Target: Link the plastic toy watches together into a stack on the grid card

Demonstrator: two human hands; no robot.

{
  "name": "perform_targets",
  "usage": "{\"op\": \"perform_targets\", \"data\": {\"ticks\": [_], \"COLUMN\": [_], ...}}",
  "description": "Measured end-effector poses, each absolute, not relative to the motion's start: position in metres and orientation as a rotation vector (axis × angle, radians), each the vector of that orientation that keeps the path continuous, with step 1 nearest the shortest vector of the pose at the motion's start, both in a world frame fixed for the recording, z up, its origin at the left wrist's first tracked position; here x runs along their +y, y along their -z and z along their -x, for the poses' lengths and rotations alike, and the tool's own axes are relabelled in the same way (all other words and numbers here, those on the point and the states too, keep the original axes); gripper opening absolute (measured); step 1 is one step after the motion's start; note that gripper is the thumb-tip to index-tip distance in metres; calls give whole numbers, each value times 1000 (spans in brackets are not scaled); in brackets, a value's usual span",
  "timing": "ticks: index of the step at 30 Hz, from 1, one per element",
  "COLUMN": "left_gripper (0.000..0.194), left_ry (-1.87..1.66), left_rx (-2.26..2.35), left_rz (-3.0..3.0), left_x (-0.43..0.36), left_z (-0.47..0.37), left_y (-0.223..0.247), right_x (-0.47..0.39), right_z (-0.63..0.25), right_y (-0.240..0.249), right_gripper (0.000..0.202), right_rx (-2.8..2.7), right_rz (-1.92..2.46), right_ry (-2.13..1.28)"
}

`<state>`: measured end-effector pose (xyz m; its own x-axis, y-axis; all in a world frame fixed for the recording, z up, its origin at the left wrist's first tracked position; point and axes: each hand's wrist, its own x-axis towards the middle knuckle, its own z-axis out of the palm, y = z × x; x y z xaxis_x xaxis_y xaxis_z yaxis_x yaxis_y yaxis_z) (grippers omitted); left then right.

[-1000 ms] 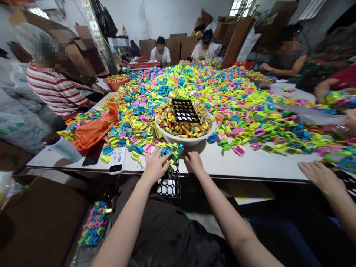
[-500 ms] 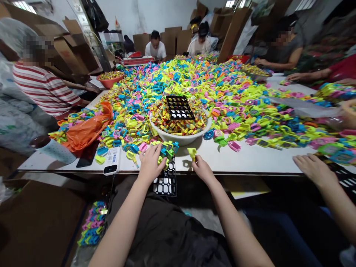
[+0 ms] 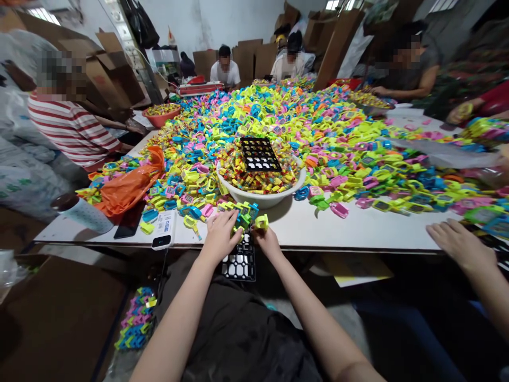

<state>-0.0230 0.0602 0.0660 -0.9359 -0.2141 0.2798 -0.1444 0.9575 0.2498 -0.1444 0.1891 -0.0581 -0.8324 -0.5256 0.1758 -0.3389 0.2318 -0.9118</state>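
Observation:
A black tray with square cells (image 3: 241,265) juts over the table's front edge towards my lap. Yellow, green and blue toy watches (image 3: 249,210) fill its far part. My left hand (image 3: 220,233) lies closed around the left side of these watches, fingers over them and thumb nearer me. Just to the right, my right hand (image 3: 267,241) pinches one yellow toy watch (image 3: 261,222) beside the filled rows. Its fingertips are partly hidden behind that watch. The near cells of the tray show white gaps.
A white bowl (image 3: 260,199) of small wrapped sweets holds another black tray (image 3: 260,154). Behind spreads a large heap of toy watches (image 3: 222,124). Left are an orange bag (image 3: 129,185), a tumbler (image 3: 85,215) and a power bank (image 3: 162,240). A co-worker's hand (image 3: 457,241) rests at right.
My right hand has moved left with the yellow toy watch, up to the filled part of the tray. My left hand stays on the watches. The whole view has shifted slightly.

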Motion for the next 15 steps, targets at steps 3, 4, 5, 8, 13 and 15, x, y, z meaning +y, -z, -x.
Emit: {"op": "perform_targets", "data": {"ticks": [3,4,5,8,13,15], "left_gripper": [47,47,45,40,38,39], "left_ry": [329,329,326,304,306,300], "left_rx": [-2807,-2811,-2816,-2833,-2836,-2838], "left_rz": [-261,-257,-249,-212,-210,-205], "left_x": [61,61,61,62,62,62], "left_z": [23,22,22,21,20,20], "left_y": [-66,-67,-67,-68,-67,-67], "right_x": [188,187,187,184,180,180], "right_z": [144,144,144,143,140,140], "right_y": [59,59,59,57,54,54], "right_gripper": [27,27,28,28,26,25], "right_rx": [2409,2440,2469,2524,2545,2545], "right_rz": [853,870,892,946,1070,1113], "right_ry": [1628,1603,1573,1518,1537,1534]}}
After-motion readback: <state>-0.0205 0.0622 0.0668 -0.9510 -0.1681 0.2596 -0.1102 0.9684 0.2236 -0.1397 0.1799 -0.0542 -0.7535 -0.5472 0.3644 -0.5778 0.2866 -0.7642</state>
